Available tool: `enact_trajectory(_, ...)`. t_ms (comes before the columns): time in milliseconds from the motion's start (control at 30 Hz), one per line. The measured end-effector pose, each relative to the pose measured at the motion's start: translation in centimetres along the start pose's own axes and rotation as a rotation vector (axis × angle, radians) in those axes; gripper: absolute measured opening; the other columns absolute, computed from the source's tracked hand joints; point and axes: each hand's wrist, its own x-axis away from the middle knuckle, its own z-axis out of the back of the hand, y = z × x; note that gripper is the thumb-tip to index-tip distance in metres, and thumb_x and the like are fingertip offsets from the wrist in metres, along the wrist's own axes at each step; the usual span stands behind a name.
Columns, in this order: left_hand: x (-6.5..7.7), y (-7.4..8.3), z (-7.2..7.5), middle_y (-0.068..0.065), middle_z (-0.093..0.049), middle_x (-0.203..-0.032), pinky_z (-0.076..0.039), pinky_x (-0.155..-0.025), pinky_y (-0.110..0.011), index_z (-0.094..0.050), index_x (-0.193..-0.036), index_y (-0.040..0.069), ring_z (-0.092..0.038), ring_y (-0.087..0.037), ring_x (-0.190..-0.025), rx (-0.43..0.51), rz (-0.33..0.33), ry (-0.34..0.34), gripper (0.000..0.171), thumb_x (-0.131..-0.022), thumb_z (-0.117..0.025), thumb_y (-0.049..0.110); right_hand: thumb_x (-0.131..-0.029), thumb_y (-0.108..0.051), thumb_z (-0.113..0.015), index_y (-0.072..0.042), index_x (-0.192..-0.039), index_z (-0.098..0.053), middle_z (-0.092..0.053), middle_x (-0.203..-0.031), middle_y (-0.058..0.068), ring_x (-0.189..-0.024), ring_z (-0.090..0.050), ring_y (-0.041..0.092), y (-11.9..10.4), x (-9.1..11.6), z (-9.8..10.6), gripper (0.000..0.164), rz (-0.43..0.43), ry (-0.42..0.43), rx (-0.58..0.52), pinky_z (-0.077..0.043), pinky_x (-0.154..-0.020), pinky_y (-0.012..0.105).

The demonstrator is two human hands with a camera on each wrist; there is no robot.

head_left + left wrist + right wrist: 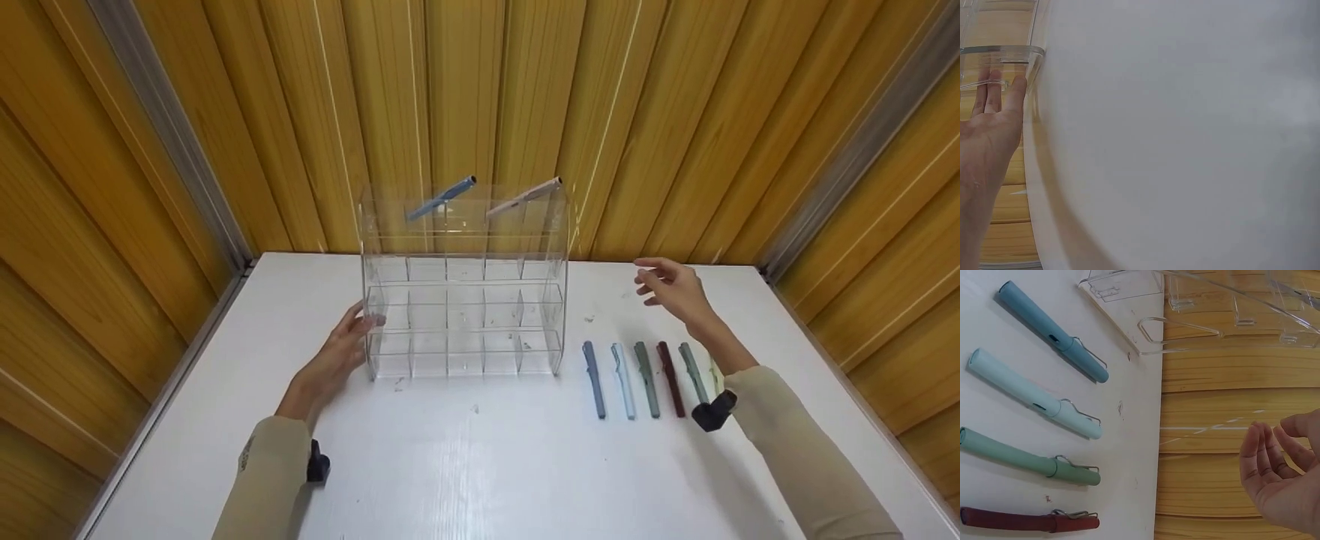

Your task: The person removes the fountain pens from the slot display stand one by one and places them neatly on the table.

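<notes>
My left hand [349,337] touches the left side of a clear acrylic rack [465,330] divided into small compartments. In the left wrist view, fingers [994,95] of that hand show through the clear plastic. A blue pen [442,198] and a pink pen [525,197] lie slanted in the rack's top tier. My right hand [675,289] hovers right of the rack, fingers loosely bent and holding nothing. Below it several capped pens lie in a row, among them a grey-blue pen [594,379], a light blue pen [623,381], a green pen [1030,458] and a dark red pen [1027,521].
The rack stands toward the back of a white table [450,465]. Yellow wood-look panels [465,90] rise behind the table and on both sides. At the row's right end, a pale yellow-green pen [717,377] is partly hidden by my right forearm.
</notes>
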Motion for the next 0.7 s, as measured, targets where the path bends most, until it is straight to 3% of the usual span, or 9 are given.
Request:
enact_trajectory(333,-0.1,0.1,-0.3,-0.008,-0.027,-0.166,-0.007,-0.129,-0.062,-0.006,-0.165,0.03,-0.013,-0.032,-0.16,-0.076,-0.01,-0.01,0.078,-0.105,-0.05,0.053,-0.106,-0.02,-0.056,0.002,-0.135,-0.06,-0.064,-0.092,-0.014,-0.081,-0.067,0.0,-1.0,-0.7,-1.7,0.037,0.06,0.01,-0.042,-0.06,-0.073,0.016)
enact_trajectory(700,-0.8,0.6,-0.4,-0.004,-0.03,-0.164,-0.009,-0.129,-0.06,-0.011,-0.165,0.034,-0.014,-0.03,-0.16,-0.084,0.009,0.024,0.083,-0.1,-0.055,0.059,-0.105,-0.021,-0.058,0.001,-0.133,-0.061,-0.064,-0.093,-0.012,-0.081,-0.064,0.001,-5.3,-2.6,-2.4,0.036,0.137,0.058,-0.074,-0.059,-0.072,0.015)
